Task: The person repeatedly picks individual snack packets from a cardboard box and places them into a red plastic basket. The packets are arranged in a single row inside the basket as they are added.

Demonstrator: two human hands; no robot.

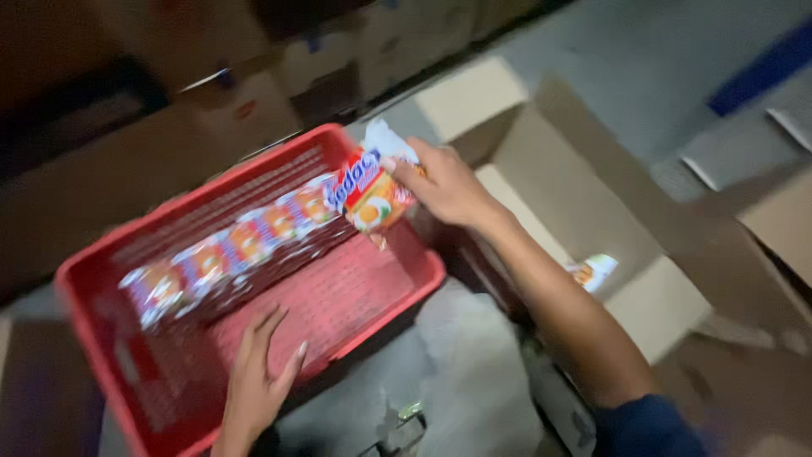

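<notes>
While the left hand [258,372] is lying flat in the red crate [85,322], its near half bare, the right hand [444,186] is pinching an orange-white packet [372,190] over the far rim.

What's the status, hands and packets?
Right hand grips a snack packet over the red crate. Left hand flat inside crate. Packet row along far wall. Nothing blocking.

The left hand [258,377] lies flat with its palm down. Its fingers are spread a little and point up and away. The right arm is stretched out long, from a dark blue sleeve. The right hand [444,186] is closed, with its fingers pinched and pointing to the left.
</notes>
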